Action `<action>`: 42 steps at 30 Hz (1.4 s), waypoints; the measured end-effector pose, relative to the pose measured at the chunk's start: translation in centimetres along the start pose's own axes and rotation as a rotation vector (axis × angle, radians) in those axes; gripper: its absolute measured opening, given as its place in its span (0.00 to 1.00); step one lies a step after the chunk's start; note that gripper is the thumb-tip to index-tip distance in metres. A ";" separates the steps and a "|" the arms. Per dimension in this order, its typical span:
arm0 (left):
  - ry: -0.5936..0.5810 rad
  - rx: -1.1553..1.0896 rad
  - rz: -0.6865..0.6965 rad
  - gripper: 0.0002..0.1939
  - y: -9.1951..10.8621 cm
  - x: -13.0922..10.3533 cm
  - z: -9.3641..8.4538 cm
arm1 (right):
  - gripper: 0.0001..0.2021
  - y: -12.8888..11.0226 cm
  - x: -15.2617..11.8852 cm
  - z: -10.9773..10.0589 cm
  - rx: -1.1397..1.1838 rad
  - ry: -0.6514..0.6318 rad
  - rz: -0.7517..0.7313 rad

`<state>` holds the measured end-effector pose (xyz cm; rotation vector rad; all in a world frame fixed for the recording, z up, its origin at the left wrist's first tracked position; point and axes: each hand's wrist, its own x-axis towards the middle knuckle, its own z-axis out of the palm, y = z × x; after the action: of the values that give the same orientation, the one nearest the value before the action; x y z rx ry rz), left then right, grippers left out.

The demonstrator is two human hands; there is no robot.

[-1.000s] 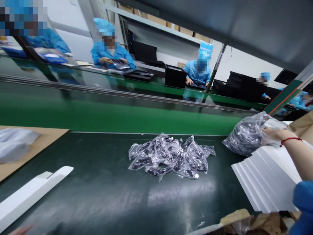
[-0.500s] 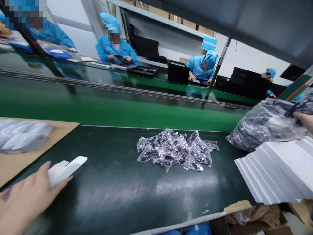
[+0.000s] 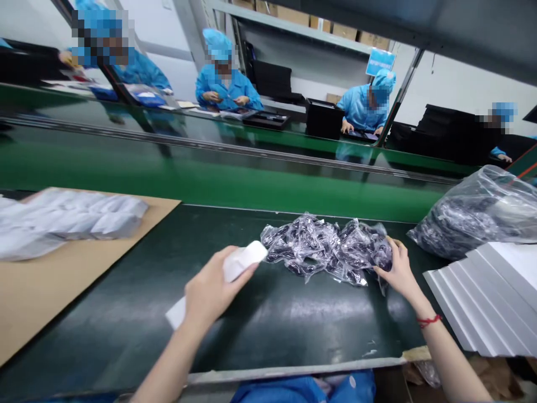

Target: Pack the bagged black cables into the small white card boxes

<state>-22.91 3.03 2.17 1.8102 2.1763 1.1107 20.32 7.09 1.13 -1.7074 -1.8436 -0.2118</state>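
My left hand [image 3: 213,288] is wrapped round a slim white carton [image 3: 246,260] with its end flap standing out, left of the pile. Black cables in clear plastic bags [image 3: 312,243] lie heaped on the dark green belt. At the heap's right end my right hand [image 3: 398,268], with a red string at the wrist, has thumb and fingers round a bagged black cable [image 3: 381,254]. Part of that bag hangs below the thumb.
At left, white wrapped packs [image 3: 100,215] lie on brown cardboard [image 3: 126,252]. A big clear bag of cables [image 3: 470,215] and stacked white flat cartons [image 3: 482,296] stand at right. Beyond the green barrier [image 3: 235,187], co-workers in blue [image 3: 229,87] sit along another line.
My left hand has come right towards the heap with the white carton. My right hand has left the big bag and now grips a bagged cable at the heap's right end, where bags have been added.
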 end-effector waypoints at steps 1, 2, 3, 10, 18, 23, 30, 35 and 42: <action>0.030 -0.046 0.048 0.21 1.0 -0.5 0.7 | 0.40 0.1 -1.0 0.6 -0.007 0.014 0.031; 0.061 -0.104 0.107 0.20 2.0 -1.1 1.3 | 0.42 0.2 -1.9 0.8 -0.019 0.042 0.070; 0.095 -0.176 0.177 0.18 3.0 -1.6 1.9 | 0.42 0.3 -2.8 0.7 -0.035 0.078 0.117; 0.201 -0.898 0.624 0.11 10.8 -4.5 6.1 | 0.29 0.6 -7.9 -0.2 -0.023 0.055 0.318; 0.113 -1.040 0.629 0.08 14.8 -6.9 9.9 | 0.19 1.7 -8.0 0.5 0.116 -0.042 0.361; 0.070 -1.043 0.622 0.08 15.1 -6.9 9.4 | 0.21 1.0 -3.4 -1.9 0.086 0.006 0.234; 0.117 -1.041 0.711 0.09 16.0 -7.7 9.3 | 0.17 -0.5 11.5 3.1 0.025 -0.218 0.017; 0.130 -1.067 0.712 0.10 15.9 -7.5 9.4 | 0.17 -0.8 16.1 7.0 0.010 -0.393 0.036; 0.121 -1.067 0.570 0.12 15.5 -6.8 9.5 | 0.21 -3.7 17.2 1.6 0.230 -0.173 0.028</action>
<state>-3.58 1.82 1.79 1.7696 0.6920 1.9694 16.58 21.95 10.00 -1.6315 -1.8835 0.1599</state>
